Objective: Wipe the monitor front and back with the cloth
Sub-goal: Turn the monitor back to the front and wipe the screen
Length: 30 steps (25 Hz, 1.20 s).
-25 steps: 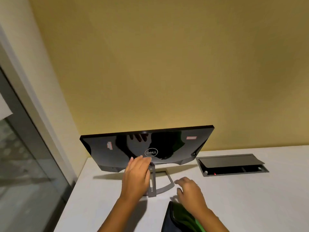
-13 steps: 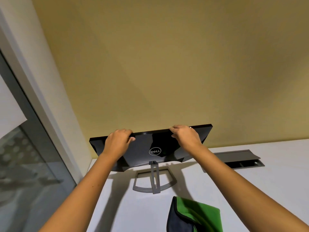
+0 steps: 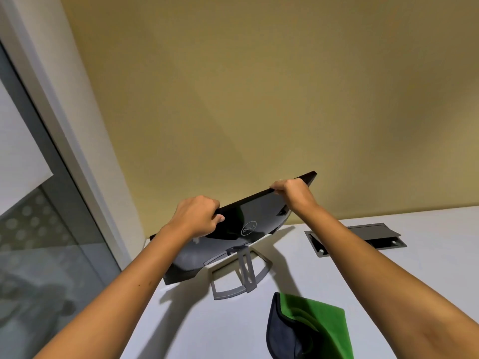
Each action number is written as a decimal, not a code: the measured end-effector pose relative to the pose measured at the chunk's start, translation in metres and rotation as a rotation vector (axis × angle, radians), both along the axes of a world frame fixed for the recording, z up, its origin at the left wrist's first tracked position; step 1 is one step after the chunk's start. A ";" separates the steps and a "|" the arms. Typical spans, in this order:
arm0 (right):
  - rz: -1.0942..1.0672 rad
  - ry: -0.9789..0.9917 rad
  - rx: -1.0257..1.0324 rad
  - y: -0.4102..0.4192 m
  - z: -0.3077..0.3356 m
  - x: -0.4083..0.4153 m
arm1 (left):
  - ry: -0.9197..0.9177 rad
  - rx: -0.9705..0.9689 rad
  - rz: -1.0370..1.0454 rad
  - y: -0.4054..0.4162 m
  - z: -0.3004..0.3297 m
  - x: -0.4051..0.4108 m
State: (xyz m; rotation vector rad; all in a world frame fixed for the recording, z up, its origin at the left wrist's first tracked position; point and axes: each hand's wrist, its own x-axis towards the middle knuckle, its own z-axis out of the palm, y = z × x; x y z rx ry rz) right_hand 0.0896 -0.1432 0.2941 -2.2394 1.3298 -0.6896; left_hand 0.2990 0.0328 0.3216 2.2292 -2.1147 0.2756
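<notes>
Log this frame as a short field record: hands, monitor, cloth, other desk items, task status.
left hand: left hand grips the monitor's top edge
right hand: right hand grips the same edge, further right
monitor: monitor has its glossy logo-bearing back toward the camera, standing skewed on its stand
cloth: green and dark cloth lies on the desk, unheld
other: open cable hatch in the desk
status: no wiping under way

Desk (image 3: 197,330) open near cloth (image 3: 318,322); wall (image 3: 259,99) just behind monitor (image 3: 233,229).

left hand (image 3: 198,216) clenched, right hand (image 3: 294,193) clenched, arms outstretched
</notes>
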 end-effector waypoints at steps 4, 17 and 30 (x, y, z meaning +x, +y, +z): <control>-0.062 -0.233 0.210 0.010 0.009 0.010 | 0.013 0.081 -0.081 0.000 0.008 -0.007; -0.207 -0.144 0.222 0.065 0.021 0.047 | 0.166 0.098 -0.003 0.010 0.009 -0.047; 0.098 0.092 0.204 0.073 0.027 0.043 | 0.111 -0.006 -0.082 -0.039 0.001 -0.035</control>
